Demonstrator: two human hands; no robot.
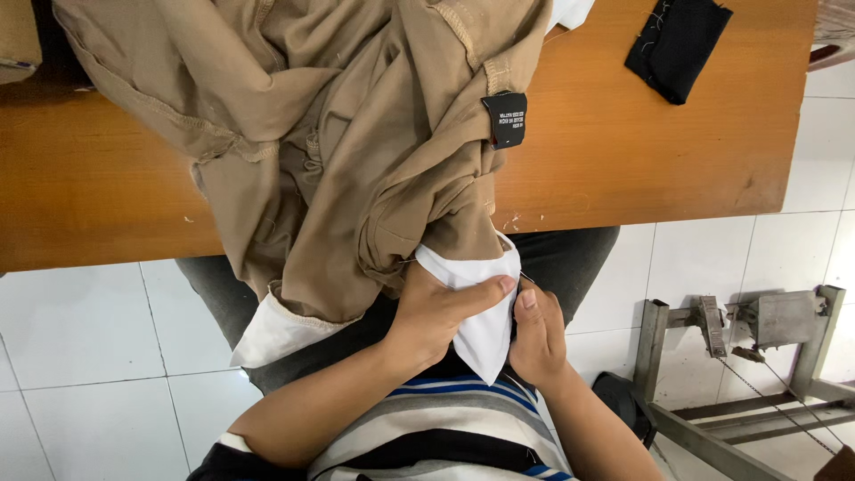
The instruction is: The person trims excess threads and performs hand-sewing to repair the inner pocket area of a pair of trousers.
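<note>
Two hands: both pinch one white pocket cloth [481, 303], down by the lap.
Left hand [436, 312]: closed on the cloth, thumb on top.
Right hand [537, 334]: closed on the cloth edge, thumb up.
Tan pants [338, 151]: piled on the wooden table [623, 151], hanging off the near edge.
Black tag [505, 118]: on the pants.
Black cloth [677, 40]: far corner, well apart.
</note>
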